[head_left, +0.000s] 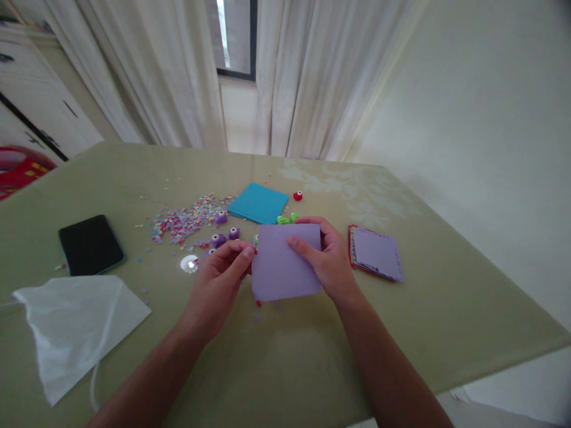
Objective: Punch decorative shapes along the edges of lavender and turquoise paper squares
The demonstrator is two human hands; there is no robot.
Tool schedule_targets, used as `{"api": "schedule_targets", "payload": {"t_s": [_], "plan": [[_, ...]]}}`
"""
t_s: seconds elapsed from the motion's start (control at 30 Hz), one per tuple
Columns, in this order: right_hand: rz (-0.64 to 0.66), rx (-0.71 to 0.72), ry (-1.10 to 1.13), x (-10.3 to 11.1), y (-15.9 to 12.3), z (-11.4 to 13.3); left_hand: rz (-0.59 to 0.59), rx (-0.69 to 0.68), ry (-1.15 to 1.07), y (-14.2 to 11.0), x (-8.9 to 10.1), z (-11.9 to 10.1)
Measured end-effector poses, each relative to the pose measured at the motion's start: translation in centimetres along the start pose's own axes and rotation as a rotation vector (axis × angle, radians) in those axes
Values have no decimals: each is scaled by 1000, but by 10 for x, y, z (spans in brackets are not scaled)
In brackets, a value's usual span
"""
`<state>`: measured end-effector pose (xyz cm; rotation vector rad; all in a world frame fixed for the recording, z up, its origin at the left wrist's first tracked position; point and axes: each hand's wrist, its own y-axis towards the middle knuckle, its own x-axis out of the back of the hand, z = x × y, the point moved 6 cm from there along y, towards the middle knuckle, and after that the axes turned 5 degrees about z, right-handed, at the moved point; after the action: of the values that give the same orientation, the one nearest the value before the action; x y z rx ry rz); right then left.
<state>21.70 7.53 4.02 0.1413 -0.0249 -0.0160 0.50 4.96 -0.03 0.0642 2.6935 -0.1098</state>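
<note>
A square sheet of purple paper (285, 270) is held up over the table, facing me. My right hand (332, 258) grips its right side, thumb across the front and fingers behind. At the left edge, my left hand (227, 270) is closed in a pinch, thumb and fingertips touching the paper. Just behind the sheet lie small green pieces (288, 219), partly hidden by it. Small purple pieces with white, eye-like tops (218, 240) sit beyond my left hand. A similar red piece (298, 195) stands farther back.
Blue paper squares (259, 203) lie at the table's middle, beside scattered confetti (190, 220). On the right is a stack of paper squares (377, 254) with notched edges. To the left are a black phone (91, 245), a white face mask (80, 327) and a clear round disc (190, 264).
</note>
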Motion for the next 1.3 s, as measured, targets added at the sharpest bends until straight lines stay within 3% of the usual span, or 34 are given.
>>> {"api": "schedule_targets", "payload": {"t_s": [0.3, 1.3], "plan": [[10, -22, 77, -2, -3, 1, -29, -8, 17, 0, 3, 2], [108, -6, 18, -10, -3, -1, -18, -33, 16, -1, 1, -1]]}}
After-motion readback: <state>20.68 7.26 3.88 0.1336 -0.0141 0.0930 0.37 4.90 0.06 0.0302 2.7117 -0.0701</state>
